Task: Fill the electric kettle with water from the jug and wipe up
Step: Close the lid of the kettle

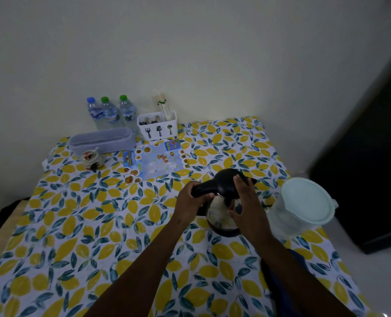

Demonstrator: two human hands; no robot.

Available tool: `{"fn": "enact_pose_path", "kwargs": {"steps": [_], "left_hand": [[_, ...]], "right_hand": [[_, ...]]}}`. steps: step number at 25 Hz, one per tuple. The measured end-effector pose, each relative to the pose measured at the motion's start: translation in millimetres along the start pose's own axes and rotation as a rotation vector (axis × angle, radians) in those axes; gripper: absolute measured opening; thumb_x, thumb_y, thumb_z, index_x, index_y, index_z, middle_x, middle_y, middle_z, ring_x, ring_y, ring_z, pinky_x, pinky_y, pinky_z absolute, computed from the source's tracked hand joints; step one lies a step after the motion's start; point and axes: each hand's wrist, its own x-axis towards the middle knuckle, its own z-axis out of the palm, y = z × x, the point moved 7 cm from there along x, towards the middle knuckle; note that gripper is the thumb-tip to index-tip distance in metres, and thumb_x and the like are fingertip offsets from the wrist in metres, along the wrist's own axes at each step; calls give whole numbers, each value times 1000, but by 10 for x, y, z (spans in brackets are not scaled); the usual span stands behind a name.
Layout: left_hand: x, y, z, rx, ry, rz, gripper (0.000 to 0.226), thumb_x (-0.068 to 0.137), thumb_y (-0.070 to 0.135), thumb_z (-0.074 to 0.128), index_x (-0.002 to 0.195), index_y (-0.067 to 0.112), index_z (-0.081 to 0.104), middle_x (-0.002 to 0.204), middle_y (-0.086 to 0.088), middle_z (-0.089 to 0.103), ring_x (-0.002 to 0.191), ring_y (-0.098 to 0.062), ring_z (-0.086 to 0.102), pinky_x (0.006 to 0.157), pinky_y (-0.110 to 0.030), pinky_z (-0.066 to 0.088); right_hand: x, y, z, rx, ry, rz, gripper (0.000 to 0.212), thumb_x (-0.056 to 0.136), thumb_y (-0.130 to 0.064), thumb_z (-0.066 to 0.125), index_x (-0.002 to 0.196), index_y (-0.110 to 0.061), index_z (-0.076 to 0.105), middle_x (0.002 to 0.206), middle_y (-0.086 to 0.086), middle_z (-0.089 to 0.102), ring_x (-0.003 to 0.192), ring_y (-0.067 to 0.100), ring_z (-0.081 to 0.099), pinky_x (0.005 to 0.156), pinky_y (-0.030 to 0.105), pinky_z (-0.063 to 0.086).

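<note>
Table (59,243) is covered by a lemon-print cloth. Kettle (222,216) is stood right of centre, black lid (226,183) tilted up; steel body shown beneath. Jug (304,209), lid on, is set just beside the kettle on the right, near the table edge. A long grey tub (102,140) is placed at the back left, a small pot (91,157) in front of it. A white cutlery holder (159,129) printed with fork, spade and spoon icons is seen at the back, three water bottles (110,112) against the wall to its left. A printed leaflet (154,160) is laid flat behind the kettle; its writing cannot be read, bottle labels likewise.

Left hand (190,201) is wrapped around the kettle handle, fingers closed on it. Right hand (245,202) is laid over the lid and body, fingertips on the lid, thumb against the steel side; both forearms are extended forward.
</note>
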Motion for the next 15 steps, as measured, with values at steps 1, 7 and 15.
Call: {"fn": "enact_pose_path", "kwargs": {"steps": [1,7,15], "left_hand": [[39,-10,69,5,-14,-3,35,82,35,75,104,15,58,95,1,60,86,-11,60,68,-20,43],[205,-2,118,63,-59,12,31,82,37,74,103,21,58,94,11,59,84,2,57,65,-6,44],[119,-189,123,144,-43,24,28,82,44,71,102,35,54,94,19,58,80,14,56,65,-3,42]], "right_hand": [[-15,55,-20,2,-1,18,106,75,-7,77,151,-30,8,159,-14,7,148,14,-3,96,37,52],[6,111,-40,-17,22,32,102,78,-10,76,151,-28,8,159,-12,8,149,17,-1,107,27,26],[-100,147,55,-4,22,38,107,77,-12,76,148,-38,1,158,-14,11,149,20,3,110,32,25]]}}
